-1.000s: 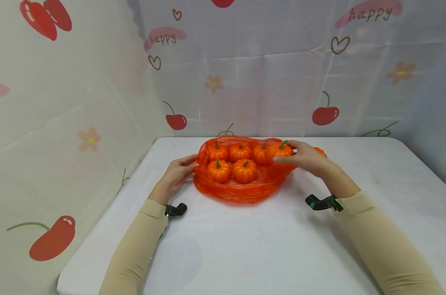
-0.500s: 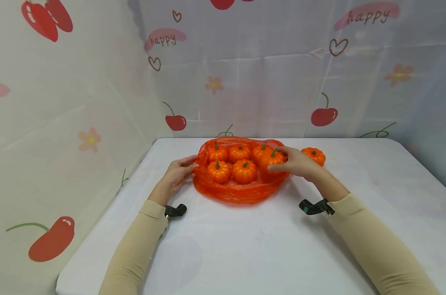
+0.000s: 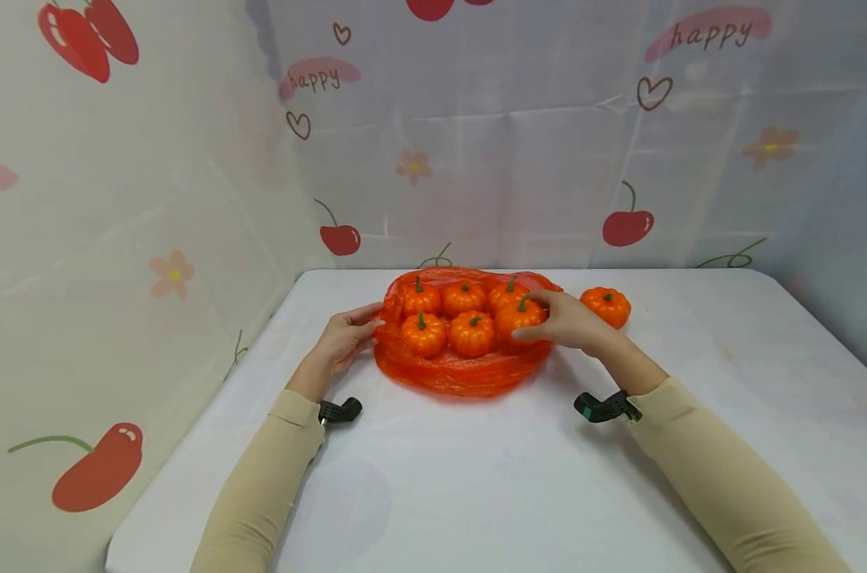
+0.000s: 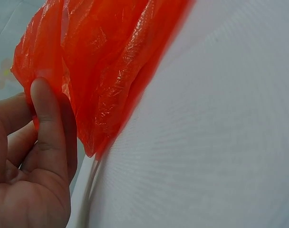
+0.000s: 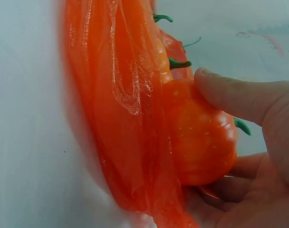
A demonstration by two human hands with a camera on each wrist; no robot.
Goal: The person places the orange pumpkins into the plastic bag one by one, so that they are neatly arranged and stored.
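A thin red plastic bag point(image 3: 447, 380) lies spread open on the table with several small orange pumpkins point(image 3: 423, 335) inside it. My left hand point(image 3: 345, 337) pinches the bag's left edge between thumb and fingers; in the left wrist view the thumb point(image 4: 45, 111) presses on the film. My right hand point(image 3: 572, 321) grips one pumpkin point(image 5: 201, 135) at the bag's right front, thumb on its upper side and fingers around the far side. In the right wrist view the bag's film point(image 5: 130, 118) covers part of that pumpkin.
Another pumpkin point(image 3: 606, 306) sits on the white table point(image 3: 462, 477) outside the bag, just behind my right hand. A printed curtain point(image 3: 505, 175) stands along the table's back edge, and another hangs at the left.
My right hand has carried its pumpkin left and down, into the front right of the bag. The pumpkin outside the bag shows more fully. My left hand keeps its place.
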